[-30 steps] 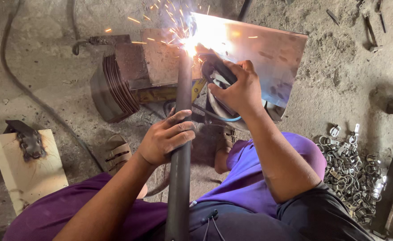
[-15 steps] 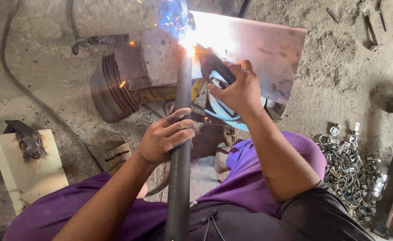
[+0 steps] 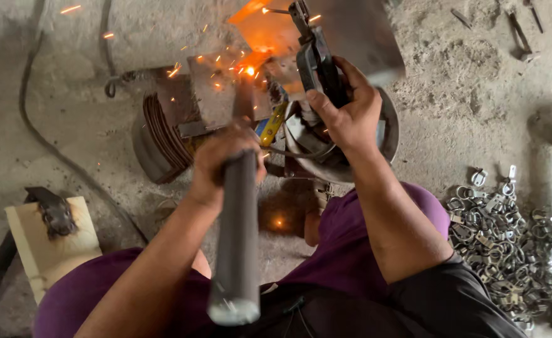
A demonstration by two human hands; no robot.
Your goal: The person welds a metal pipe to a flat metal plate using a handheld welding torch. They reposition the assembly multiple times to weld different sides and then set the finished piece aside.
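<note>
Your left hand (image 3: pixel 226 164) is closed around the grey metal pipe (image 3: pixel 237 244), and you hold it pointing away from you, toward the work. Half a second ago this hand was lying more loosely on the pipe, with the fingers spread; now it wraps the pipe fully, and the pipe end near the camera looks bigger and closer to you. Your right hand (image 3: pixel 345 112) is clamped on the black electrode holder (image 3: pixel 316 59). Before, this holder was down at the far tip of the pipe, where the bright white arc was burning. Now you have lifted it up and away, and the white glare is gone. Only an orange glow (image 3: pixel 249 71) remains at the pipe tip, with sparks flying to the left over the dirt floor (image 3: pixel 476 100).

In my judgement this means the arc is broken and this short weld run is finished for the moment; the spot is probably very hot.

The bright metal sheet (image 3: pixel 357 31) behind the holder now reflects orange, not white. The rusty drum (image 3: pixel 163 134) sits just behind the pipe tip. The pile of small metal rings (image 3: pixel 507 244) is well apart on your right, and the wooden block (image 3: pixel 44 244) on your left did not move.
</note>
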